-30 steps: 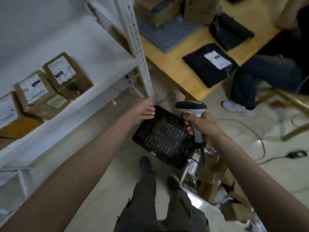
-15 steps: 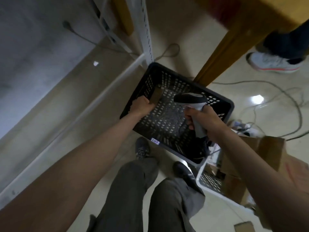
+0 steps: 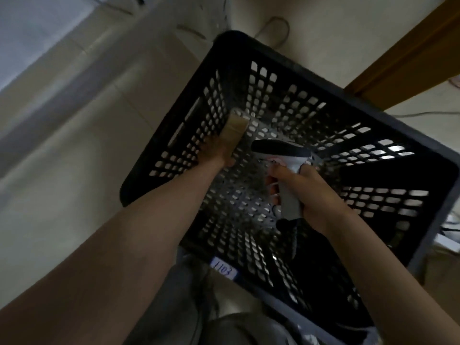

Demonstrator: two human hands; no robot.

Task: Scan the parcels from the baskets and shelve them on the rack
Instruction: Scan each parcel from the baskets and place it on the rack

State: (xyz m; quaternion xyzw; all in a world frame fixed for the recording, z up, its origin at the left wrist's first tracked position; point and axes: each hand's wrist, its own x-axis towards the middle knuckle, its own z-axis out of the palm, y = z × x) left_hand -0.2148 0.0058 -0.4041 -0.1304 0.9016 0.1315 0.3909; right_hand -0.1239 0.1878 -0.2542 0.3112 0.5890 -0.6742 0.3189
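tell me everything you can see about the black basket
The black basket is a rectangular plastic crate with walls and floor pierced by rows of slots, standing on the pale floor beside a wooden table leg. A white label reading 1103 sits on its near rim. Inside, the left hand grips a small brown parcel against the left wall, and the right hand holds a barcode scanner over the middle.
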